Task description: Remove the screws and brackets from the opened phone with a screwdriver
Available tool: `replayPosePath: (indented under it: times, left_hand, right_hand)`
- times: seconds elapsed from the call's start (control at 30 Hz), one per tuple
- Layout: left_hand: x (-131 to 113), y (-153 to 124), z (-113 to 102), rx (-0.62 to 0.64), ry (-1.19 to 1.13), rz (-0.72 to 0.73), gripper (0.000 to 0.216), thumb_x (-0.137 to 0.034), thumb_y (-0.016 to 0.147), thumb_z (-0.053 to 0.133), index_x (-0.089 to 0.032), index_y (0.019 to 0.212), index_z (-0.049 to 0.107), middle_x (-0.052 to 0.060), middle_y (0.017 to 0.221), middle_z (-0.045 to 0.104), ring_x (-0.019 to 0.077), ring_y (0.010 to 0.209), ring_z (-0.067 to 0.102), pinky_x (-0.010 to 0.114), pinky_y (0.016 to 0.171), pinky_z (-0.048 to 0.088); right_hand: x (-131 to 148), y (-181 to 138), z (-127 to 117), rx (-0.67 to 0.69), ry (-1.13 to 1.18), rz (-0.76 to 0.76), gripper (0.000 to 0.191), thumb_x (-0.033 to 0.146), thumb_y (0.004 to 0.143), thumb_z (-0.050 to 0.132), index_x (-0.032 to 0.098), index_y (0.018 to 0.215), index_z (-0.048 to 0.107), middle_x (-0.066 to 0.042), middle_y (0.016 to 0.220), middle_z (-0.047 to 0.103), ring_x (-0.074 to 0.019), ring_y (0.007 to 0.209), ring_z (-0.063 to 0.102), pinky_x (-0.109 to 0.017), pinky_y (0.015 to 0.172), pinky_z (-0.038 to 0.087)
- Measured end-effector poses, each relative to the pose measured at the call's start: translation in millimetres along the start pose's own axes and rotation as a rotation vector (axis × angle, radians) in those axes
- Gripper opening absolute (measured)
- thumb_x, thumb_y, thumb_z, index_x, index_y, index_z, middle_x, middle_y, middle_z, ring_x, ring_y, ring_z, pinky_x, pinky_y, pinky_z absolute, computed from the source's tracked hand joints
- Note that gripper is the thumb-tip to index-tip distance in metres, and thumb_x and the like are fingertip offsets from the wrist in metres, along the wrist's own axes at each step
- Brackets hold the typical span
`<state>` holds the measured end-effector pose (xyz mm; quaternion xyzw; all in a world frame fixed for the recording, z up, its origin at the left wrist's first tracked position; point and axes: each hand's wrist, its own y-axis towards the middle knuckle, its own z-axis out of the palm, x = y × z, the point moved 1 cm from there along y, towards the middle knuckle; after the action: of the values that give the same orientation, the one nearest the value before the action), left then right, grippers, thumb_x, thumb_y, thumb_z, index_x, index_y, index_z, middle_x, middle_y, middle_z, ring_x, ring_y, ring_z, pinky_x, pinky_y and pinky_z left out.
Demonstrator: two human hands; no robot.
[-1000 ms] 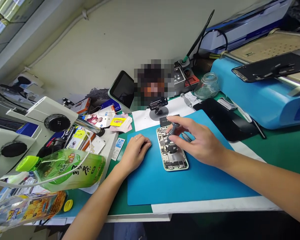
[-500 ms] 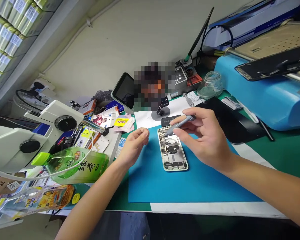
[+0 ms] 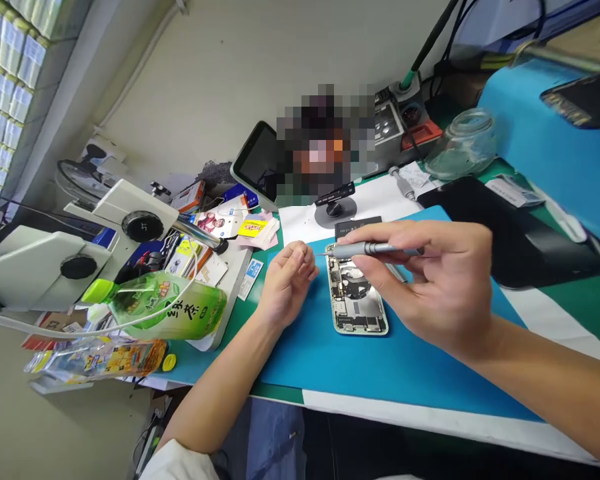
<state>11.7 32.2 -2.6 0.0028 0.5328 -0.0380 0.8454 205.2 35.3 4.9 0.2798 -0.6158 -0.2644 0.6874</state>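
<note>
An opened phone [image 3: 356, 298] with its insides showing lies on a blue mat [image 3: 360, 347]. My right hand [image 3: 437, 283] is above it, closed round a grey screwdriver [image 3: 367, 250] held level, tip pointing left. My left hand [image 3: 287, 280] is raised just left of the phone, fingers curled and pinched at the screwdriver's tip. What it pinches is too small to see.
A white microscope [image 3: 80, 247] and a green tea bottle [image 3: 165, 310] stand at the left with packets and cards. A small screen [image 3: 257, 163], a soldering station [image 3: 400, 127], a glass jar [image 3: 463, 143] and a blue machine [image 3: 555, 140] line the back. A black pad [image 3: 520, 233] lies right.
My right hand lifted the screwdriver off the phone and turned it level. My left hand rose from the mat to meet the tip. The view swung left and closer.
</note>
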Motion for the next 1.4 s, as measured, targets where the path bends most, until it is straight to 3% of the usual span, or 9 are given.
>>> replayPosePath:
  times: [0.13,0.33,0.63,0.83,1.1,1.4]
  left_hand:
    - [6.7,-3.3,3.4,0.012,-0.002,-0.038,0.039,-0.040,0.079,0.093,-0.017,0.081,0.062,-0.005,0.071,0.044,0.0070,0.063,0.038,0.019,0.061,0.038]
    - [7.9,-5.0,6.8,0.033,-0.014,-0.071,0.043,-0.044,0.079,0.093,-0.017,0.079,0.059,-0.005,0.071,0.044,0.0066,0.061,0.036,0.020,0.060,0.036]
    - [5.2,-6.9,5.8,0.031,-0.046,-0.102,0.042,-0.042,0.078,0.094,-0.017,0.080,0.061,-0.005,0.074,0.045,0.0066,0.062,0.037,0.020,0.061,0.035]
    - [4.9,-7.2,6.3,0.024,-0.056,-0.111,0.045,-0.042,0.075,0.096,-0.017,0.078,0.058,-0.004,0.074,0.045,0.0066,0.062,0.037,0.021,0.060,0.034]
    - [4.9,-6.6,6.3,0.033,-0.062,-0.125,0.045,-0.042,0.076,0.095,-0.017,0.078,0.058,-0.005,0.071,0.042,0.0074,0.062,0.036,0.021,0.059,0.034]
    - [5.9,-7.4,6.5,0.036,-0.070,-0.118,0.042,-0.039,0.077,0.094,-0.016,0.079,0.059,-0.005,0.071,0.042,0.0072,0.062,0.036,0.020,0.060,0.035]
  right_hand:
    - [1.8,1.6,0.9,0.052,-0.083,-0.142,0.031,0.005,0.082,0.076,0.022,0.092,0.053,-0.001,0.108,0.078,-0.0175,0.098,0.079,-0.025,0.077,0.069]
    - [4.5,2.7,1.8,0.065,-0.150,-0.205,0.029,0.005,0.081,0.078,0.020,0.088,0.054,-0.002,0.106,0.079,-0.0143,0.095,0.079,-0.021,0.082,0.068]
    - [7.1,3.5,0.4,0.084,-0.256,-0.216,0.030,0.007,0.081,0.079,0.021,0.085,0.053,0.001,0.105,0.079,-0.0121,0.091,0.078,-0.020,0.078,0.066]
    - [9.1,1.9,0.3,0.080,-0.253,-0.121,0.029,0.006,0.083,0.077,0.024,0.085,0.054,0.004,0.110,0.078,-0.0161,0.100,0.078,-0.029,0.082,0.068]
    - [6.9,2.3,1.4,0.077,-0.225,-0.094,0.027,0.008,0.083,0.077,0.025,0.086,0.056,0.002,0.108,0.079,-0.0187,0.096,0.078,-0.032,0.075,0.068]
    - [4.3,4.4,0.6,0.083,-0.212,-0.126,0.027,0.008,0.082,0.079,0.022,0.084,0.056,0.003,0.108,0.078,-0.0165,0.097,0.079,-0.028,0.074,0.067]
